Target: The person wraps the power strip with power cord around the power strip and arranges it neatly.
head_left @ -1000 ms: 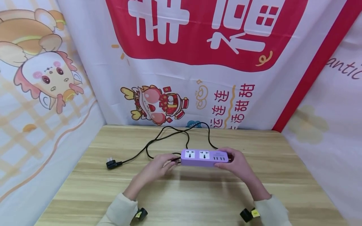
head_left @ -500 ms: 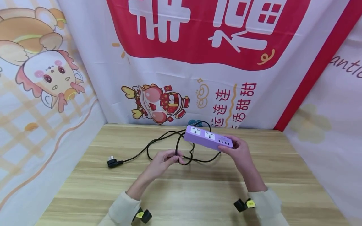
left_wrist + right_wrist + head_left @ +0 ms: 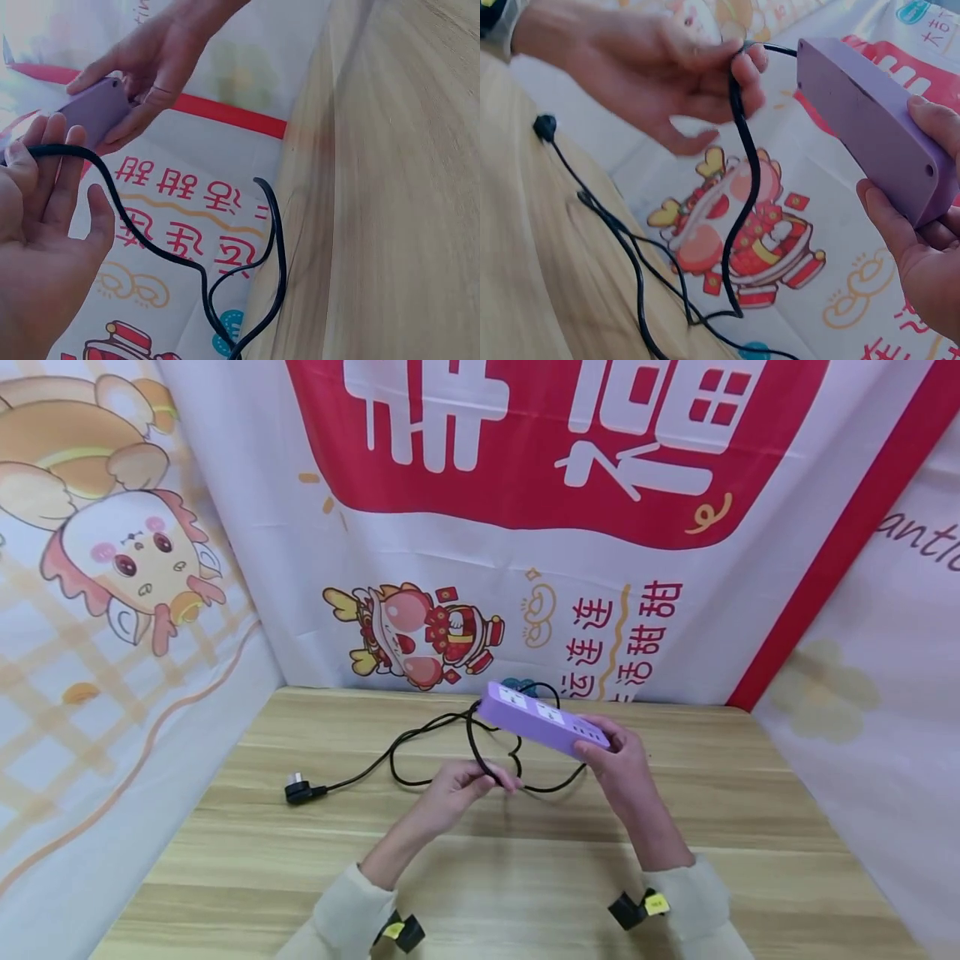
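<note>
Purple power strip [image 3: 536, 720] is off the surface [image 3: 555, 877], in front of the white-and-red printed fabric backdrop [image 3: 450, 553]. Right hand [image 3: 618, 762] holds it by its right end; grip is clamped, thumb on the near long side, fingers round the far side. Strip is tilted, left end raised and angled away from the person; two white socket panels [image 3: 513, 697] and a row of USB ports [image 3: 587, 733] show on its upper face. Right wrist view shows a plain purple face with small round holes near the corners. Black cord [image 3: 754, 176] leaves the strip's left end and curves down to the left hand [image 3: 459, 787], below and left of the strip. Left grip: thumb and index finger together on the cord, remaining fingers extended and spread. Beyond the pinch the cord runs in loose, crossing loops over the rear of the surface, near the backdrop. Black plug [image 3: 298, 791] lies at the left, well apart from both hands, prongs up. Each pale sleeve [image 3: 348, 910] has a black device with a yellow label [image 3: 394, 930] beside its cuff.
</note>
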A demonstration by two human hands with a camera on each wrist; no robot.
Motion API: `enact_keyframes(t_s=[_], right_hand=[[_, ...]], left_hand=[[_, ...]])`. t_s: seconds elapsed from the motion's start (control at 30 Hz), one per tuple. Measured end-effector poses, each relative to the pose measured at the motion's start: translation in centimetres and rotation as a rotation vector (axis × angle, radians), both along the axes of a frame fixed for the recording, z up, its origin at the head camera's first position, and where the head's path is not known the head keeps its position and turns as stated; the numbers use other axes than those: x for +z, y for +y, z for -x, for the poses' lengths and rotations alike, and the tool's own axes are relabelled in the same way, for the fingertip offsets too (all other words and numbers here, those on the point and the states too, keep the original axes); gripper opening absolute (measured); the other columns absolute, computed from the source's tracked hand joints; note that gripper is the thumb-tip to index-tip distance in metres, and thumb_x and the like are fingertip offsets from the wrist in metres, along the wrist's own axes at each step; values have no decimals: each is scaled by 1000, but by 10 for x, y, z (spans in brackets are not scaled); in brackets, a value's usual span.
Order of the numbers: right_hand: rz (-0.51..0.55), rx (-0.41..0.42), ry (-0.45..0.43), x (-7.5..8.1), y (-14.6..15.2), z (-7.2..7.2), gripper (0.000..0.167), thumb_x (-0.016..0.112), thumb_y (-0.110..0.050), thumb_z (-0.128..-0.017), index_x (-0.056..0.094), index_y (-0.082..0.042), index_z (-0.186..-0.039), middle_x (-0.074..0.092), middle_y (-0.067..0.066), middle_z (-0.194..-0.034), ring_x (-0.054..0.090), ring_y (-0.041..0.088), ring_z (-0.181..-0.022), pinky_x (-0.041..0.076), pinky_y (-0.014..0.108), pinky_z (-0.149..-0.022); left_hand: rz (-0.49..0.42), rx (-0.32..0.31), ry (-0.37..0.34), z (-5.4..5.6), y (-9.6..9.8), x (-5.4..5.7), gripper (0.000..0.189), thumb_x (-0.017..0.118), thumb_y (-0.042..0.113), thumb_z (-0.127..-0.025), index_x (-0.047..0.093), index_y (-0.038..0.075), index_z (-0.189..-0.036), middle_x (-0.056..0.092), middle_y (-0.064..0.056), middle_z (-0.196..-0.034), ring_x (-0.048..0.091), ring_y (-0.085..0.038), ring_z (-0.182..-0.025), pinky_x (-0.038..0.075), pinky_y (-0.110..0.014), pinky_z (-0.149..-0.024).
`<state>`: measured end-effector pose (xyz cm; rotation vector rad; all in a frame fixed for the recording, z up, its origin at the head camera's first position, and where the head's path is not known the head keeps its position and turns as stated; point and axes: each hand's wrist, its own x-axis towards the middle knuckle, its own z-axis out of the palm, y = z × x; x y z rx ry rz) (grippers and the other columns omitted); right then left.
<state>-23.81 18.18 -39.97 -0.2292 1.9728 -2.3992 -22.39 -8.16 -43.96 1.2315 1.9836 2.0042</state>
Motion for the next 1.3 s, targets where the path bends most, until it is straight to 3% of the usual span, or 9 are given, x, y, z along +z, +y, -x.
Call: enact_keyframes(t_s=[0.2,0.3,0.4,0.53,0.63,0.8,0.97,1.07,1.3], right_hand=[[49,145,83,-2,-2,-5,28,67,-2,-90,68,-18,-114,63,2,-119,61,14,-106,56,24,-90],[43,169,86,-4,1,-6,29,66,-1,-90,69,-17,-113,64,1,-119,61,14,-105,56,24,-90],[0,177,85,-6,6,-6,30,67,0,-89,69,-17,-114,64,1,-120,61,14,-106,56,25,-90],[-89,227,135,-11,11,-4,32,69,-4,-90,67,-12,-121,64,1,-122,61,16,-108,56,28,-90],[-147,273,191,-15,13,-3,34,70,-6,-90,65,-8,-124,64,2,-122,61,18,-107,56,28,-89],[-224,309,213,-18,14,-4,38,73,-8,-88,65,-4,-125,67,3,-120,63,19,-103,57,28,-85],[-330,297,191,-18,13,-6,42,77,-14,-86,65,-4,-125,67,6,-120,62,22,-102,56,29,-84],[-420,274,186,-19,11,-5,42,81,-17,-84,67,-8,-122,67,10,-119,61,25,-102,56,30,-83],[-589,186,136,-27,7,-3,48,86,-31,-78,68,-15,-120,67,11,-116,62,26,-100,55,34,-84]], left_hand=[[75,-50,74,11,10,0,27,47,11,-103,68,-4,-101,72,-24,-106,67,-25,-117,50,-36,-104],[148,-47,83,22,11,-1,20,50,2,-101,66,-2,-111,73,-19,-106,69,-26,-111,53,-35,-100],[226,-51,82,36,6,0,34,50,-5,-99,55,2,-132,72,-18,-110,68,-28,-110,54,-40,-99],[386,31,119,49,-3,5,50,56,-4,-97,43,2,-144,63,-19,-129,60,-32,-123,47,-45,-107],[469,75,170,58,-7,14,40,65,3,-93,57,1,-132,66,-16,-126,63,-29,-118,49,-41,-104],[610,95,261,70,-7,31,12,62,12,-96,72,18,-100,71,4,-94,63,-10,-85,51,-27,-82],[728,128,458,77,-9,49,11,63,11,-97,74,15,-97,72,4,-92,63,-7,-85,53,-26,-81],[758,154,531,81,-10,57,8,67,14,-95,75,13,-94,73,3,-89,65,-8,-83,55,-25,-79],[840,245,556,82,-13,65,8,70,18,-93,78,16,-91,75,5,-87,64,-5,-77,56,-24,-74]])
